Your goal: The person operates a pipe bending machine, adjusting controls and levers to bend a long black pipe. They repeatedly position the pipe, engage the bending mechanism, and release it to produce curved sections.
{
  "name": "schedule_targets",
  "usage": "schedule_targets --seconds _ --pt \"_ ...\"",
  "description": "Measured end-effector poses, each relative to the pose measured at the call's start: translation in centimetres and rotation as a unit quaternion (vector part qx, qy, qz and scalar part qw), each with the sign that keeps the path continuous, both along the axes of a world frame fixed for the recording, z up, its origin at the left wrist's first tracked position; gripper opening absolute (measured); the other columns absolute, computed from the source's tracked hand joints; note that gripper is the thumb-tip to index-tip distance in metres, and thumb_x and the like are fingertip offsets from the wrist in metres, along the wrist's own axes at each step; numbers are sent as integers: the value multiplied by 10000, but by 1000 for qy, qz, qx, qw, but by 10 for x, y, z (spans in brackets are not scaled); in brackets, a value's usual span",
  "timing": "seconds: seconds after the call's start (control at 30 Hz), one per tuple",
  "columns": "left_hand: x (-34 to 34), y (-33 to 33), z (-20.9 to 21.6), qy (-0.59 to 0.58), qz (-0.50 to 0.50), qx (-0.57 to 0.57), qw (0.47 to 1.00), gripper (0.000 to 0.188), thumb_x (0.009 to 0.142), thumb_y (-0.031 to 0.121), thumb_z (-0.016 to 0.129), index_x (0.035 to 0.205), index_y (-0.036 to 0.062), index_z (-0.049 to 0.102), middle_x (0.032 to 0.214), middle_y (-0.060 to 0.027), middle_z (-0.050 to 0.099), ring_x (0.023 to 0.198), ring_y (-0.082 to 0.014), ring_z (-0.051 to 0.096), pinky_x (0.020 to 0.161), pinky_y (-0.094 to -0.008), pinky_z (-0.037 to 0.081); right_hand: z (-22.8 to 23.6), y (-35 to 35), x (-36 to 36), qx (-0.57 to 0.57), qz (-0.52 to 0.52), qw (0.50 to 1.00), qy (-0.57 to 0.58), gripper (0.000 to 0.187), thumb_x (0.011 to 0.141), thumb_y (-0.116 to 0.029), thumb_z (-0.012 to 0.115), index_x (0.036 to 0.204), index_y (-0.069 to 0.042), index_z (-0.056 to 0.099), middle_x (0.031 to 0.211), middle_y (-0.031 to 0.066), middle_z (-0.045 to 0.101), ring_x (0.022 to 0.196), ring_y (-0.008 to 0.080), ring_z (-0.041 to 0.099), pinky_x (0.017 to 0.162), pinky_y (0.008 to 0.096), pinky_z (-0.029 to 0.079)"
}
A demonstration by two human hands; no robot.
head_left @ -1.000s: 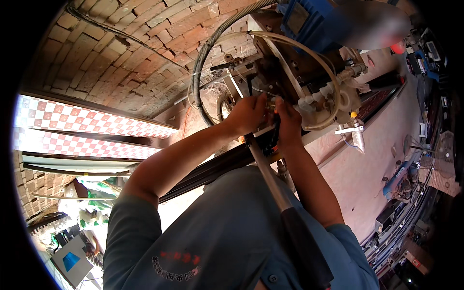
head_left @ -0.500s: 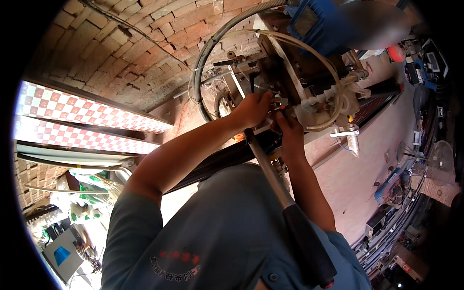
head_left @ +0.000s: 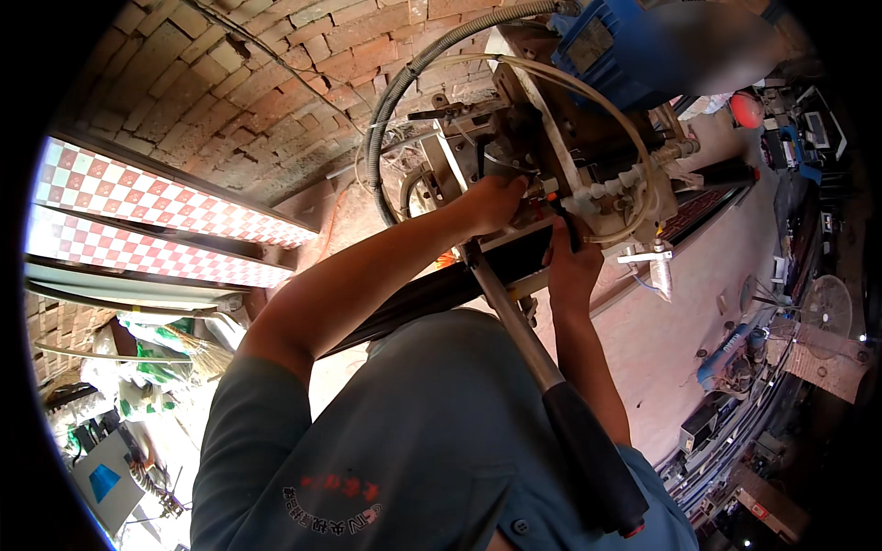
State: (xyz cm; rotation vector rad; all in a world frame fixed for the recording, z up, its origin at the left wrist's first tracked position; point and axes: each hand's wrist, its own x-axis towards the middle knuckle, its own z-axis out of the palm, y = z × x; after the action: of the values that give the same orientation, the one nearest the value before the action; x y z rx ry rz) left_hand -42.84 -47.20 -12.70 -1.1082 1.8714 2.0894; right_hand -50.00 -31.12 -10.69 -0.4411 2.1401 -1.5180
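Right grip (head_left: 575, 262) closed around a slim black tool (head_left: 574, 230), which juts out toward 11 o'clock, orange tip leading, long axis running 11 to 5. Left grip (head_left: 499, 204), farther from the tool, sits at 10 o'clock, fingers curled against the machine (head_left: 606, 204); what it holds I cannot tell. Blue motor (head_left: 606, 60) at 12, black-handled lever (head_left: 551, 387) at 6

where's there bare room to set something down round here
Bare floor shows between the right forearm and the clutter at far right. The machine is crowded with the left hand, right hand, hoses and fittings.
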Motion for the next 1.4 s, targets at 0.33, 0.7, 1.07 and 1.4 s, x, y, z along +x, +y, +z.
schedule_targets --seconds 0.33,0.7,1.07,1.4 --pt "-11 -6 -36 47 -35 -143 988 564 978 468 587 1328 25 584 1069 -198 696 977 -284 671 827 -386 530 -28 82 -9 -25 -34 999 34 407 1064 -309 528 1154 56 687 947 95 717 913 168 661 892 303 502" --pt "-20 -2 7 44 -58 -46 996 330 1019 238 513 1296 60 544 966 -55 701 681 -116 605 539 -270 485 -93 120 -17 -103 -157 926 -329 329 1015 -386 550 1010 -61 600 807 62 638 673 139 593 601 290 477" --pt "-22 8 -25 30 23 -80 996 364 1068 388 457 1061 57 608 765 -27 611 562 -107 529 492 -272 415 -115 94 -35 -134 -105 921 -350 351 1064 -356 442 1067 -43 600 641 57 573 482 154 520 450 297 396" --pt "-30 31 -3 61 72 -51 994 347 1033 401 560 1050 62 630 787 -42 660 549 -108 538 475 -259 393 -145 82 -48 -117 -78 921 -364 315 1041 -331 492 1079 -38 601 651 89 588 451 185 525 423 316 394"
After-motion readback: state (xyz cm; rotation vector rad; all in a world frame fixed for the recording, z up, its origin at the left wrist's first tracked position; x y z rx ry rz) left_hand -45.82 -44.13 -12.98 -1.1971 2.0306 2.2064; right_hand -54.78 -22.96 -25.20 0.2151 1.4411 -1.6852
